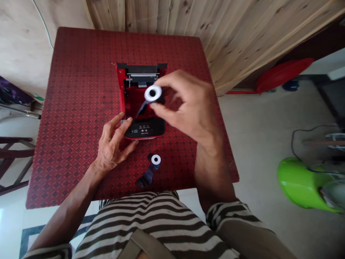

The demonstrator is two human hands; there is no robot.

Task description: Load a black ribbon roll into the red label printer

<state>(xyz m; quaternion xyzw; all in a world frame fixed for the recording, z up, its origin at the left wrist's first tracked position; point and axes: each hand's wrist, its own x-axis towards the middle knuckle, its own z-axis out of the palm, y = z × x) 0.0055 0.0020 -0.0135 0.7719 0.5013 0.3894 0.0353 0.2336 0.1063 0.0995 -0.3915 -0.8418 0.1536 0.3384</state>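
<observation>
A small red and black printer (126, 97) stands with its lid open on a red patterned table (78, 90). My right hand (188, 108) hovers over the printer's open bay and pinches a white paper roll (152, 93) with a dark loose tail hanging from it. My left hand (113, 144) rests on the table with its fingers spread, fingertips touching the printer's front left corner by the black control panel (145, 128). A second small roll (155, 159) with a dark strip unrolled lies on the table near the front edge.
A wooden plank wall (161, 14) rises behind the table. A green plastic object (302, 183) and a cable lie on the floor to the right. A red item (283, 73) sits by the wall. Dark wooden furniture legs (13, 158) show at the left.
</observation>
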